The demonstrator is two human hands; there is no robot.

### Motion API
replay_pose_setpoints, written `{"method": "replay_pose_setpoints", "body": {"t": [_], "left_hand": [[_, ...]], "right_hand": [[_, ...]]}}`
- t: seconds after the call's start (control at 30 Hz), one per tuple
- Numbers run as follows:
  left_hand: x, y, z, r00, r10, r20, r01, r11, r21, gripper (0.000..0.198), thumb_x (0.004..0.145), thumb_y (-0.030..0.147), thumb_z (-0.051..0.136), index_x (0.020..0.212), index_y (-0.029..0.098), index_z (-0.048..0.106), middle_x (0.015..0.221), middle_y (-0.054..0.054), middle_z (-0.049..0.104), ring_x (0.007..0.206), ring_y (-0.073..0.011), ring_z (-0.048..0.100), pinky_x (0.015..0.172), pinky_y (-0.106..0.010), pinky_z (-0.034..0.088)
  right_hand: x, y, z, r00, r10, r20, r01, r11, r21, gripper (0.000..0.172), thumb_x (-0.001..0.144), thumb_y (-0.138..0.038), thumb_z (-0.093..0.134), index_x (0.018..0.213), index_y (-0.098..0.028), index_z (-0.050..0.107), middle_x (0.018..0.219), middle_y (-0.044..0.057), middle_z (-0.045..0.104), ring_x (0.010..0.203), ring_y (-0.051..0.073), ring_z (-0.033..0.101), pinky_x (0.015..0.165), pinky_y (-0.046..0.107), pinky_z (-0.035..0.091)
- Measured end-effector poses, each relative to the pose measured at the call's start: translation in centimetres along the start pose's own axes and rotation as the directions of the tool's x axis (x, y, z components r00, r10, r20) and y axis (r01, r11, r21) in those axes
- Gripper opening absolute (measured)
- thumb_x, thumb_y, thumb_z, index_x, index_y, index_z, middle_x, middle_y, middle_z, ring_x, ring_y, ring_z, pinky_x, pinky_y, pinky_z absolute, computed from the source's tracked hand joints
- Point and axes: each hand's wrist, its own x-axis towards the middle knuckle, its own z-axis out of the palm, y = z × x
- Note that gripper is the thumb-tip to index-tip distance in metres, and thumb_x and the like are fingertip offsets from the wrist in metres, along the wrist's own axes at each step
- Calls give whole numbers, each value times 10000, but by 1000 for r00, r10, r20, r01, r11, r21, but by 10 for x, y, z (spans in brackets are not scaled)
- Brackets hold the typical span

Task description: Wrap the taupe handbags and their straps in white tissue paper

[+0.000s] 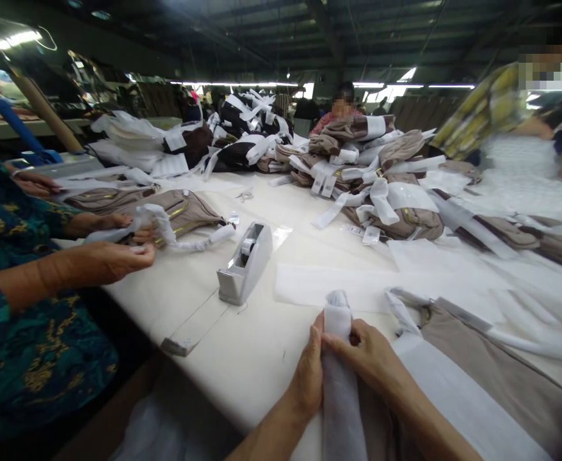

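A bag strap wrapped in white foam sheet (pixel 341 397) runs up from the bottom edge of the head view. My left hand (pixel 310 365) closes on its left side near the rolled top end. From the right, my right hand (pixel 372 352) grips the same wrapped strap, its thumb lying across the front. The right fingertips are partly hidden behind the wrap. Close by on the right lies a taupe bag (pixel 492 365), partly covered by white sheet. Flat white foam sheets (pixel 329 282) lie just beyond my hands.
A grey tape dispenser (pixel 245 266) stands on the white table (pixel 204 365), left of my hands. A co-worker's hands (pixel 118 253) handle another wrapped strap at left. Wrapped bags (pixel 372 173) are piled at the back. Another person (pixel 487 109) leans in at right.
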Motion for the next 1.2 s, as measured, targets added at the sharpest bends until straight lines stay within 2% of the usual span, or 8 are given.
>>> {"method": "replay_pose_setpoints", "body": {"t": [0.3, 0.5, 0.67, 0.8, 0.9, 0.97, 1.07, 1.2], "left_hand": [[2, -13, 10, 999, 22, 48, -17, 995, -103, 604, 860, 569, 365, 1319, 181, 415, 1343, -76, 441, 1318, -238, 266, 1124, -355, 130], [6, -8, 5, 988, -152, 35, 156, 962, -225, 533, 840, 542, 445, 1185, 149, 547, 1136, -107, 598, 1140, -257, 494, 1023, -373, 333], [8, -2, -1, 959, -275, -66, 260, 950, -172, 407, 766, 486, 597, 882, 98, 637, 787, -75, 645, 689, -150, 601, 686, -255, 484], [9, -3, -1, 946, -288, -147, 276, 956, -96, 403, 706, 495, 655, 824, 113, 604, 671, -27, 599, 565, -111, 550, 565, -220, 457], [20, 4, 4, 975, -187, -120, 199, 976, 93, 461, 716, 582, 584, 808, 131, 568, 695, -25, 591, 565, -98, 540, 583, -217, 466], [39, 16, 10, 995, -105, 0, 99, 938, 331, 530, 748, 652, 465, 810, 134, 557, 751, -54, 604, 620, -112, 563, 643, -232, 480], [78, 43, 21, 978, -141, 150, 27, 809, 588, 573, 745, 666, 425, 805, 120, 588, 789, -111, 629, 723, -177, 601, 708, -284, 487], [118, 73, 42, 980, -121, 155, -59, 572, 818, 399, 680, 527, 602, 718, 130, 600, 820, -131, 649, 915, -283, 584, 824, -384, 447]], "right_hand": [[0, -1, 14, 995, 97, -33, -83, 955, 286, 242, 714, -368, 561, 692, -130, 601, 637, 32, 615, 657, 207, 563, 534, 256, 389], [-5, -9, 12, 1000, 1, -31, 8, 962, 273, 314, 767, -435, 516, 756, -145, 635, 696, 28, 643, 699, 203, 591, 585, 259, 441], [-4, 17, -65, 978, -26, -209, 38, 998, 51, 485, 862, -519, 292, 1081, -194, 578, 950, 45, 664, 854, 194, 619, 777, 295, 471], [-6, 92, -139, 886, 121, -447, -227, 955, -192, 439, 783, -454, 396, 1011, -134, 589, 1147, 163, 578, 1149, 307, 455, 980, 419, 308], [-26, 146, -162, 877, 259, -404, -379, 890, -253, 374, 680, -474, 501, 811, -146, 623, 961, 187, 648, 1007, 368, 549, 872, 453, 396], [-49, 168, -158, 868, 329, -371, -443, 852, -281, 353, 646, -511, 515, 689, -173, 605, 820, 179, 667, 871, 385, 601, 771, 459, 440], [-91, 184, -135, 853, 389, -347, -488, 830, -270, 400, 663, -574, 477, 701, -194, 598, 780, 156, 670, 813, 366, 622, 721, 440, 456], [-143, 189, -97, 820, 458, -343, -523, 843, -127, 448, 703, -650, 433, 739, -239, 609, 782, 107, 681, 794, 304, 641, 698, 391, 485]]}}
